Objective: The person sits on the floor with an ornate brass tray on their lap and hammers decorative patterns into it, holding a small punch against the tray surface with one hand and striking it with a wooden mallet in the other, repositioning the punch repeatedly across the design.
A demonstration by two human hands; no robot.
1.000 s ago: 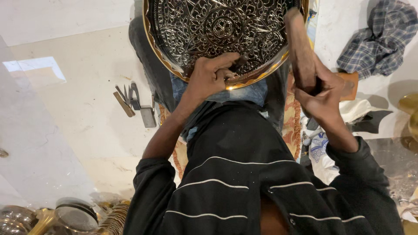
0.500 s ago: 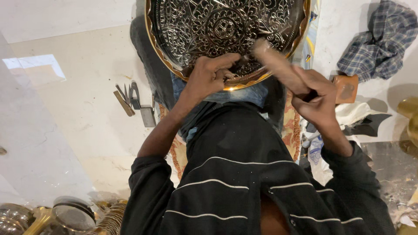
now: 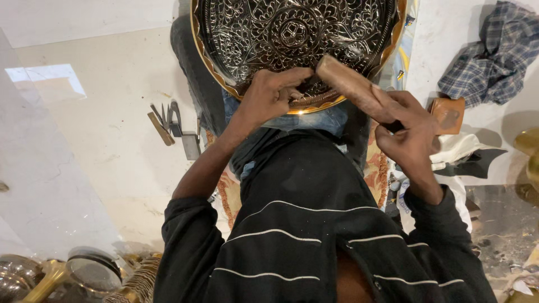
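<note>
- Person is sitting on a pale stone floor (image 3: 101, 157); light is falling in a bright patch at the left; the black striped sweater (image 3: 314, 235) is filling the lower view.
- One round engraved metal tray (image 3: 252, 39) with a gold scalloped rim is resting on the lap, reaching past the top edge.
- A small cluster of hand tools (image 3: 171, 123) is lying on the floor left of the tray, too bunched to count exactly.
- One plaid cloth (image 3: 488, 56) is lying crumpled at upper right; one small brown block (image 3: 448, 114) is sitting just below it.
- Brass vessels (image 3: 50, 275) are showing at the lower left corner.
- Left hand (image 3: 269, 95) is pressing on the tray's near rim, its grip pinched tight on a small tool that is mostly hidden.
- Right hand (image 3: 407, 126) is closing its grip fully around a wooden mallet (image 3: 351, 87), whose head is hovering just over the left fingertips.
</note>
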